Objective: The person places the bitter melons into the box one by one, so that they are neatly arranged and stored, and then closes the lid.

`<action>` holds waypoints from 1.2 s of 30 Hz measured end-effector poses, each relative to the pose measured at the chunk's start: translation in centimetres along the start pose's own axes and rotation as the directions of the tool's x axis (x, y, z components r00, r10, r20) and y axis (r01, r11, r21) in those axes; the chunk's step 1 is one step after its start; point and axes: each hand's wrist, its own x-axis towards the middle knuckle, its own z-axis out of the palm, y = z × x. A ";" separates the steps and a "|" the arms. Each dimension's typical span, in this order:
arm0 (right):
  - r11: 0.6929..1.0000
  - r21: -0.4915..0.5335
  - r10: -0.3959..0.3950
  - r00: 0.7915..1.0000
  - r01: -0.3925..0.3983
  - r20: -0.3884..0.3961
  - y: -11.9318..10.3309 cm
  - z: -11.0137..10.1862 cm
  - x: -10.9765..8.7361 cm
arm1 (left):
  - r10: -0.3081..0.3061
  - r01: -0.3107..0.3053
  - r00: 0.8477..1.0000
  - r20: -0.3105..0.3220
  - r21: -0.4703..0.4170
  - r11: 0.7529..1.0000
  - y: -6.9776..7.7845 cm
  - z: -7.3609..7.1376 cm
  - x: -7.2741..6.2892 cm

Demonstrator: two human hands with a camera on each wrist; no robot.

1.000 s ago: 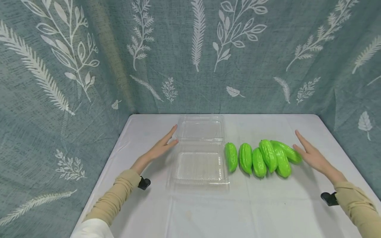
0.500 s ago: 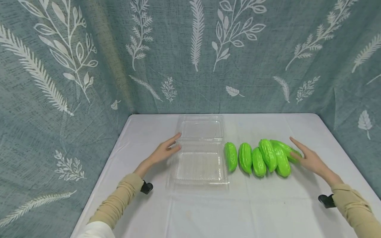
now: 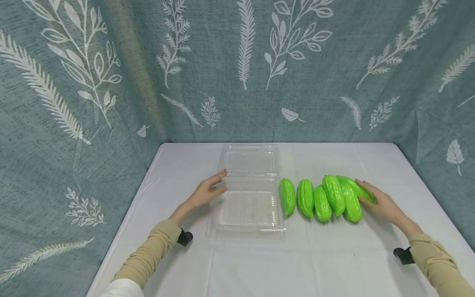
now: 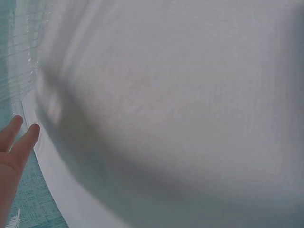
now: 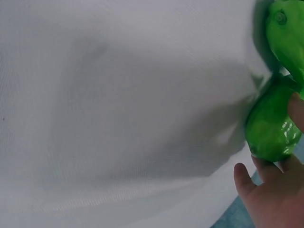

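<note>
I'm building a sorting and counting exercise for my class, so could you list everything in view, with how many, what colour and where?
green vegetable-shaped pieces: six, bright green, on the table right of the container
container: one, clear, open, mid-table
lid: one, clear, folded back on the container's far side
tablecloth: one, white, covering the table
curtain: teal, behind and beside the table; number of panels unclear
leaf prints: many, white, on the curtain
wrist devices: two, black, one at each wrist
sleeves: two, tan, on the forearms; white cloth above the left one
left hand: one, bare, at the container's left side
right hand: one, bare, at the rightmost piece
</note>
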 end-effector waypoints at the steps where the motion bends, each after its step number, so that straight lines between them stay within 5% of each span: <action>1: 1.000 -0.001 0.001 1.000 -0.001 -0.003 0.0 0.1 0.0 | 0.001 -0.001 1.000 0.001 0.001 1.000 0.0 0.0 0.0; 13: 1.000 -0.003 -0.007 0.999 0.006 -0.047 -0.1 0.6 -0.2 | 0.047 -0.046 0.998 -0.032 0.027 0.999 -0.4 0.7 -0.2; 22: 0.999 -0.011 0.034 0.998 -0.035 -0.050 -0.3 0.6 -0.1 | 0.056 -0.056 0.998 -0.038 -0.001 0.998 3.1 0.4 -0.9; 36: 0.998 -0.003 0.065 0.994 -0.066 -0.087 0.0 0.6 -0.5 | 0.050 -0.053 0.998 -0.040 -0.058 0.997 3.3 0.4 -1.0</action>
